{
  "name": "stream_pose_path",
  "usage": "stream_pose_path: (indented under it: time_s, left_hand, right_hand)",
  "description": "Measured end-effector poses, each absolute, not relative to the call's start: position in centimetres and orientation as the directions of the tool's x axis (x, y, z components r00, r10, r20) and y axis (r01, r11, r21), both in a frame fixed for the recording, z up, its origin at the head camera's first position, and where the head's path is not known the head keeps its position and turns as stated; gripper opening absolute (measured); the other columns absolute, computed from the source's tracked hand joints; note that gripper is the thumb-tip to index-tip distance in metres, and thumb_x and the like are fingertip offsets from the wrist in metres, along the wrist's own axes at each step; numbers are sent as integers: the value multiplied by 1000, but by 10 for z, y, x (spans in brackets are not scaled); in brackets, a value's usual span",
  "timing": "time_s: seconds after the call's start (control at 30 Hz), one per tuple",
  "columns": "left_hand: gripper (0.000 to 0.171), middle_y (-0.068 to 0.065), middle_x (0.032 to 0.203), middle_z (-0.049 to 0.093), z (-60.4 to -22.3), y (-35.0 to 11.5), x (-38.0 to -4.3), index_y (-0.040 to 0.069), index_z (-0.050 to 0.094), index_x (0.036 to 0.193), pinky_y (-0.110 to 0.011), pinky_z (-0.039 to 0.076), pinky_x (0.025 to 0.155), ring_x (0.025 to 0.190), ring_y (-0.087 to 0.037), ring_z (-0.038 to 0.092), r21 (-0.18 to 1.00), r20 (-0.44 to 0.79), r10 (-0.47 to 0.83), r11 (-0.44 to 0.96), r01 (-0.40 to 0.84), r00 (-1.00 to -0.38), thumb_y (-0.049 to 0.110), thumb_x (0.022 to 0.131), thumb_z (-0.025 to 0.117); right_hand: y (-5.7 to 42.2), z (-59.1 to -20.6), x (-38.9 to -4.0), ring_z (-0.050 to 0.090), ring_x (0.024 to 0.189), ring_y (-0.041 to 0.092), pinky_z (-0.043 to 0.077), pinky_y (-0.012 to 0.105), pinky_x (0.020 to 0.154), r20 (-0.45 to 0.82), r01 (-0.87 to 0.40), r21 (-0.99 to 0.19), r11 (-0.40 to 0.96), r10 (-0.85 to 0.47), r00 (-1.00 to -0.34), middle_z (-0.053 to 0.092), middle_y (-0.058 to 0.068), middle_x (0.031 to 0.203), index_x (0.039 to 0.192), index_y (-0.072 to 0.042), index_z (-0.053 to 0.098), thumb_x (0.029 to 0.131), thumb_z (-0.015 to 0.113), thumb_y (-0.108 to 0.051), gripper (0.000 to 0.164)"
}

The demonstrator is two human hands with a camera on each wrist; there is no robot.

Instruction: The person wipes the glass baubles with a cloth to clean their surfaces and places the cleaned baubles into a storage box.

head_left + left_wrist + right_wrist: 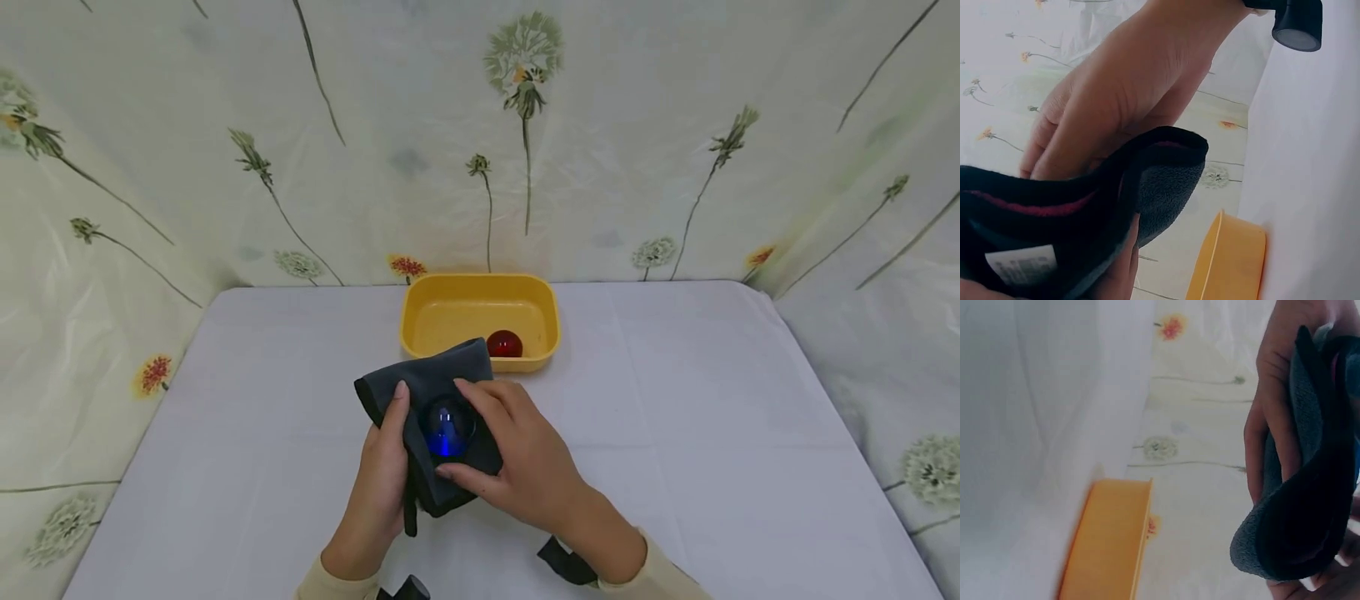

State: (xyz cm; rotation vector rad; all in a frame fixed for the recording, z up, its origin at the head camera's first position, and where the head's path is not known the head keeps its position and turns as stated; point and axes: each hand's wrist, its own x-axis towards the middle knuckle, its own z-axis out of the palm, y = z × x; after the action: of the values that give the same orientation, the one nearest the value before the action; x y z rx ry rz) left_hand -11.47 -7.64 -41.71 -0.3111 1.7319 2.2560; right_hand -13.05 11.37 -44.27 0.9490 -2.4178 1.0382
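Observation:
In the head view, a dark grey-blue cloth (pixel 442 367) with black edging is held up above the table, folded open. My left hand (pixel 380 475) grips its left side, thumb on top. A shiny dark blue ball (pixel 448 427) lies within the cloth's fold. Around the ball curls my right hand (pixel 528 454), thumb at its lower side and fingers at its upper right; exact contact is hard to see. In the left wrist view, the cloth (pixel 1169 194) shows a white label and pink inside, and the ball is hidden there. The right wrist view shows the cloth's rolled end (pixel 1250 550).
Just beyond the cloth stands a yellow rectangular tray (pixel 476 287) near the table's back edge, with a red ball (pixel 505 343) inside at its front right. The table has a white cover (pixel 675 433). Floral curtains (pixel 420 100) rise behind and at both sides.

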Motion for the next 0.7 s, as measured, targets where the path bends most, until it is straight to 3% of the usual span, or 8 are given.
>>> stream_pose_path:
  time_s: [0.13,0.33,0.57,0.7]
  left_hand:
    - [79,-18,142,54,-417,-77,-115,7,36,154,-38,56,98,121,-24,61,903,-330,95,-258,-343,-939,69,104,40]
    - [79,-19,147,49,-417,-77,-114,8,33,156,-40,55,100,124,-25,58,898,-334,113,-265,-352,-936,68,105,39]
    - [80,-19,147,51,-418,-77,-114,9,33,156,-42,55,101,122,-25,62,894,-346,115,-261,-365,-931,69,105,39]
    - [79,-18,142,55,-419,-76,-115,8,35,154,-40,56,99,118,-23,66,890,-355,112,-265,-372,-928,69,104,39]
  right_hand:
    - [113,-443,-130,57,120,22,53,37,104,587,-745,-441,501,-466,-662,57,10,133,146,-9,54,85,90,-34,76]
    - [111,-443,-130,58,119,22,52,36,105,575,-713,-508,484,-427,-698,59,8,129,142,-9,59,84,91,-31,69]
    - [110,-445,-133,57,112,18,53,35,101,538,-648,-591,481,-364,-761,61,3,119,130,-9,68,93,77,-51,57]
    - [111,-445,-133,54,112,15,53,33,99,497,-612,-590,527,-359,-790,59,1,115,126,-9,70,96,65,-62,61]
